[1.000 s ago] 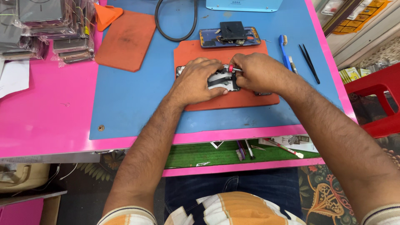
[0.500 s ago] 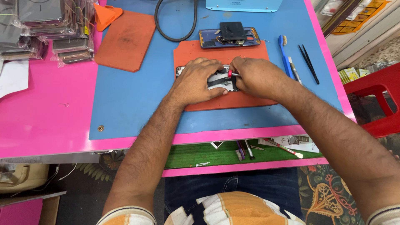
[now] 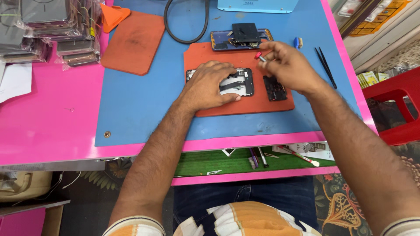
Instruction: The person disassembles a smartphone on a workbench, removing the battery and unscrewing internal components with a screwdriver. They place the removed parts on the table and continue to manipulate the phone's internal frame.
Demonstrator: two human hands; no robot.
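L hand [image 3: 209, 85] flat, palm down, fingers spread fwd, forearm running up from lower left. R hand [image 3: 286, 65] raised, thumb & fingertips [image 3: 265, 61] pinched together, wrist bent, forearm coming in from lower right.

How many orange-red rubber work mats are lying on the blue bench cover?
2: one mat under the opened phone that the left hand presses; another mat lies bare at upper left. None seems hidden.
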